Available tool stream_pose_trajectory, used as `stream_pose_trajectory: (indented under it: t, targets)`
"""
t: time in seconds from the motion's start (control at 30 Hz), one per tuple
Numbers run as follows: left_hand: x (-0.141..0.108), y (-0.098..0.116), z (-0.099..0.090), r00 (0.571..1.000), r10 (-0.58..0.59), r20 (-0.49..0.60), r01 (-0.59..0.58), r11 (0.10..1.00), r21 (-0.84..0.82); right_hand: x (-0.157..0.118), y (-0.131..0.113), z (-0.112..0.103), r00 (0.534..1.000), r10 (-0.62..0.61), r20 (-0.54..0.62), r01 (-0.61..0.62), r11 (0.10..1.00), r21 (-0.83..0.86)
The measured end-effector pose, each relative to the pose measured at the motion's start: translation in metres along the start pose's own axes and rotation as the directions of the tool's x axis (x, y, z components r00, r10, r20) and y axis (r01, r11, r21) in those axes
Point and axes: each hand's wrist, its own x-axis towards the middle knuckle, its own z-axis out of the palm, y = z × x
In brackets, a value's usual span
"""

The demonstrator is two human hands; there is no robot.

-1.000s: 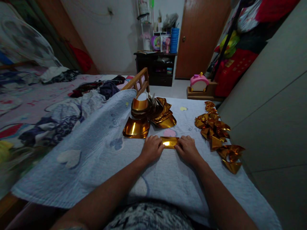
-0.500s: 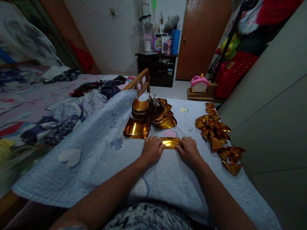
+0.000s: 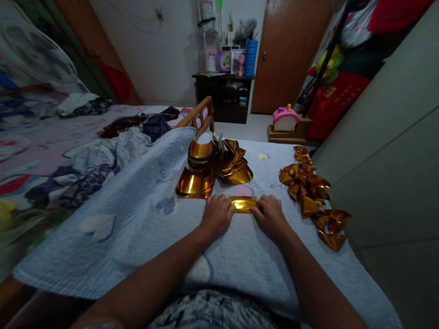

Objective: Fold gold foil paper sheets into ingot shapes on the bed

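A flat, narrow strip of shiny gold paper [image 3: 243,204] lies on the pale blue cloth [image 3: 164,237] between my hands. The fingers of my left hand [image 3: 218,212] are closed on its left end, and those of my right hand [image 3: 270,211] grip the right end. Beyond my left hand sit fanned piles of curved gold sheets [image 3: 195,182]. To the right, along the cloth's edge, is a row of folded gold paper pieces [image 3: 309,187], some of them overlapping.
A wooden rail [image 3: 203,114] stands at the cloth's far edge. Rumpled clothes [image 3: 113,148] lie on the bed at the left. A pink toy case [image 3: 286,119] rests on a box beyond the cloth. A pale cabinet panel [image 3: 387,173] borders the right side.
The camera view has shifted very slightly. Both hands stay on the gold strip, with no other visible movement.
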Motion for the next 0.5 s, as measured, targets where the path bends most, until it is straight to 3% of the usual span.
stream_pose_trajectory:
  t: [0.5]
  targets:
    - [-0.0004, 0.0042, -0.0023, 0.998, -0.064, -0.006, 0.064, 0.997, -0.034, 0.0003, -0.0032, -0.0003, 1.0, 0.012, -0.007, -0.013, 1.0, -0.023]
